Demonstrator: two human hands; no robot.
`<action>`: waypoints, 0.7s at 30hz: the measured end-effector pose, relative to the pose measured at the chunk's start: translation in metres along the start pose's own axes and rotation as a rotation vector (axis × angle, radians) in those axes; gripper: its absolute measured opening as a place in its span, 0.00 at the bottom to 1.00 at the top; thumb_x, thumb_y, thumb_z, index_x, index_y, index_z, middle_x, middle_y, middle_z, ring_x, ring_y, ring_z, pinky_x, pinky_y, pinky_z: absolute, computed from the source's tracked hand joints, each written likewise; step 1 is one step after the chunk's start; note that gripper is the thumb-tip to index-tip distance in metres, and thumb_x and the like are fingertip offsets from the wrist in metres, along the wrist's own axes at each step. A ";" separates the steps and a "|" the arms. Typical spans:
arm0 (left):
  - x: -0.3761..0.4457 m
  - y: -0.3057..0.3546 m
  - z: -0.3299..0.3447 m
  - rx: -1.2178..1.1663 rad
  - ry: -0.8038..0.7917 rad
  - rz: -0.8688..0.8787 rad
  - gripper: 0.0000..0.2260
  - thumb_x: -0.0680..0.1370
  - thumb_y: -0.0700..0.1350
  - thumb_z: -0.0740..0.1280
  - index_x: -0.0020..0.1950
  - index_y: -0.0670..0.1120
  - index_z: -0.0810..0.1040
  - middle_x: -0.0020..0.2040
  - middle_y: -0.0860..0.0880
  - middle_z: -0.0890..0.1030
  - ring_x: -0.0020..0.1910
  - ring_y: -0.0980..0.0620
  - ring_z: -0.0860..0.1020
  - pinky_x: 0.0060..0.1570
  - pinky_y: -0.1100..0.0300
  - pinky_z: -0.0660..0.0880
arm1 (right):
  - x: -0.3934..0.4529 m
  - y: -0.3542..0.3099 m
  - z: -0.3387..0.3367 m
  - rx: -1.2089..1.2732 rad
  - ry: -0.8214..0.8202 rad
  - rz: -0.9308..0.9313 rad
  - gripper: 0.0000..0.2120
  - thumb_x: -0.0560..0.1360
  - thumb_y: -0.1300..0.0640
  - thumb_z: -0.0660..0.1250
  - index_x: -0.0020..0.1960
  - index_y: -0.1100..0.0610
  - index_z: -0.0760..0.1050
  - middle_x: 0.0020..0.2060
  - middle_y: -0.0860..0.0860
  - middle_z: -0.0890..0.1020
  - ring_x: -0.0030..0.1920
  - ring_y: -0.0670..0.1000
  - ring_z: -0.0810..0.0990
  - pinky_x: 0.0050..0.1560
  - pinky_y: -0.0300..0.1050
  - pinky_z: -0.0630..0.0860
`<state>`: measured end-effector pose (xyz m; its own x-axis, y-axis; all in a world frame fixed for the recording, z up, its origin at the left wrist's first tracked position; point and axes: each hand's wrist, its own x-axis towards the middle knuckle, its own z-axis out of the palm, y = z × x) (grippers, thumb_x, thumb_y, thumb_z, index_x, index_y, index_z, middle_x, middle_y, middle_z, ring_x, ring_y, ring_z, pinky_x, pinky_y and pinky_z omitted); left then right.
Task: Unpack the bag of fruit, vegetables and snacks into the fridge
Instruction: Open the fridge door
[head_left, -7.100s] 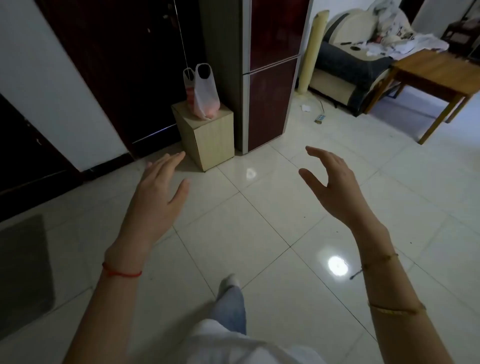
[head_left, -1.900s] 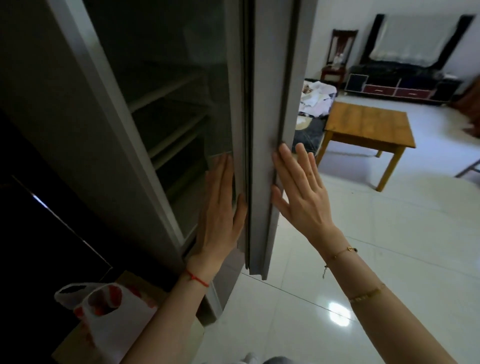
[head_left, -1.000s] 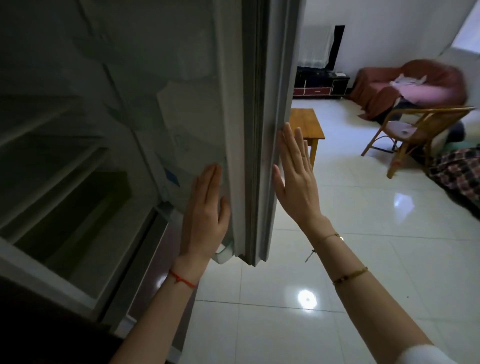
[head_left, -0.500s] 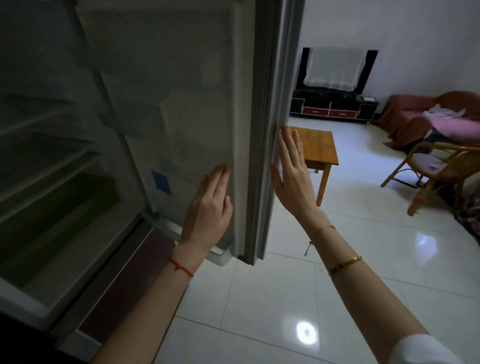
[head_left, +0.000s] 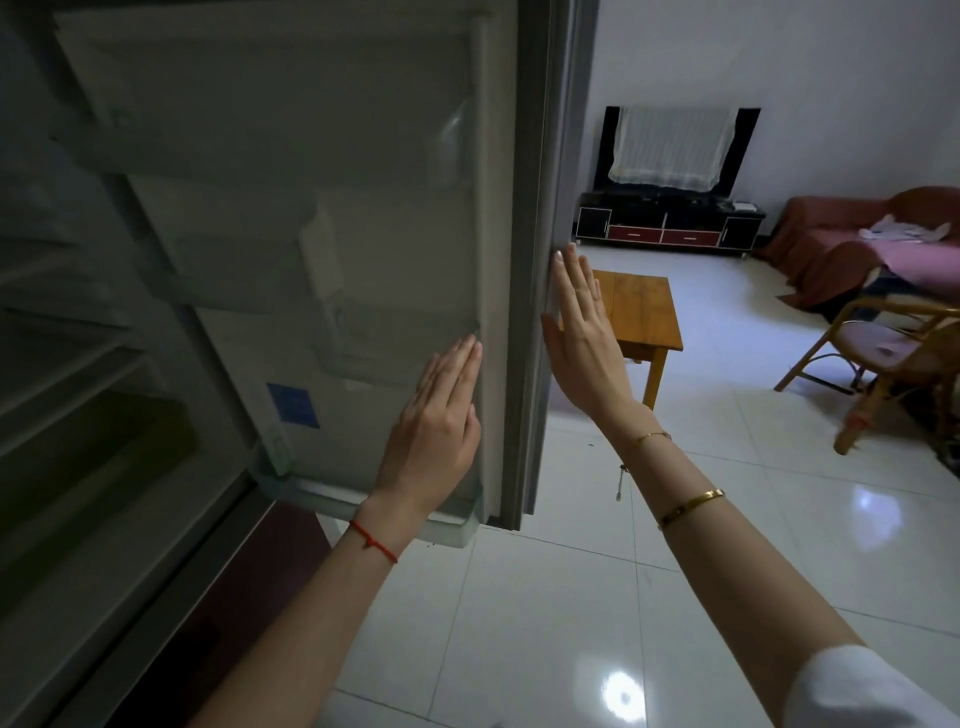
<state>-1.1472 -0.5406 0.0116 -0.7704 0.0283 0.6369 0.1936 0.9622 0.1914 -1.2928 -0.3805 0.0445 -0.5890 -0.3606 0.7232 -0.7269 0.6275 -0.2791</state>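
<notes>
Fridge door (head_left: 322, 249) open, shelves (head_left: 78, 364) bare as far as the dim light shows; left hand (head_left: 436, 431) flat on its inner liner, right hand (head_left: 584, 338) flat against its outer edge, fingers released, grasping nothing; bag out of view, unpacking apparently not begun.

The fridge door (head_left: 363, 249) stands open at the centre, its inner side facing the camera, with the fridge (head_left: 78, 389) interior and its shelves to the left. The left hand (head_left: 439, 431) lies flat on the door's inner side near the edge; the right hand (head_left: 584, 338) lies on the outer side, so the door's edge runs between them. Right of the door, farther back, stands a wooden table (head_left: 641, 317) (partly hidden by the right hand). Behind it is a TV cabinet (head_left: 670, 226) against the far wall, with a sofa (head_left: 852, 244) and a chair (head_left: 893, 353) at the right.
</notes>
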 end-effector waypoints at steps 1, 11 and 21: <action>0.008 -0.001 0.006 0.012 0.001 0.011 0.28 0.80 0.38 0.61 0.80 0.41 0.57 0.80 0.45 0.60 0.79 0.51 0.57 0.77 0.52 0.57 | 0.007 0.007 0.003 0.004 0.001 0.002 0.27 0.84 0.56 0.52 0.80 0.60 0.48 0.80 0.55 0.49 0.80 0.52 0.44 0.80 0.52 0.48; 0.081 -0.011 0.058 0.081 0.020 -0.032 0.28 0.79 0.37 0.61 0.79 0.39 0.59 0.79 0.43 0.63 0.78 0.48 0.61 0.78 0.52 0.56 | 0.080 0.073 0.043 0.038 -0.049 -0.001 0.27 0.85 0.52 0.50 0.80 0.59 0.47 0.80 0.54 0.49 0.80 0.50 0.44 0.80 0.50 0.47; 0.143 -0.021 0.105 0.138 -0.006 -0.102 0.27 0.80 0.38 0.59 0.79 0.39 0.58 0.79 0.43 0.63 0.79 0.48 0.59 0.79 0.54 0.52 | 0.147 0.117 0.087 0.140 -0.093 -0.005 0.27 0.85 0.50 0.49 0.80 0.58 0.46 0.80 0.54 0.48 0.79 0.48 0.42 0.79 0.44 0.43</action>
<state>-1.3251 -0.5286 0.0199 -0.7854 -0.0706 0.6149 0.0289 0.9882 0.1503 -1.4948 -0.4203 0.0632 -0.6111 -0.4299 0.6647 -0.7680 0.5255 -0.3662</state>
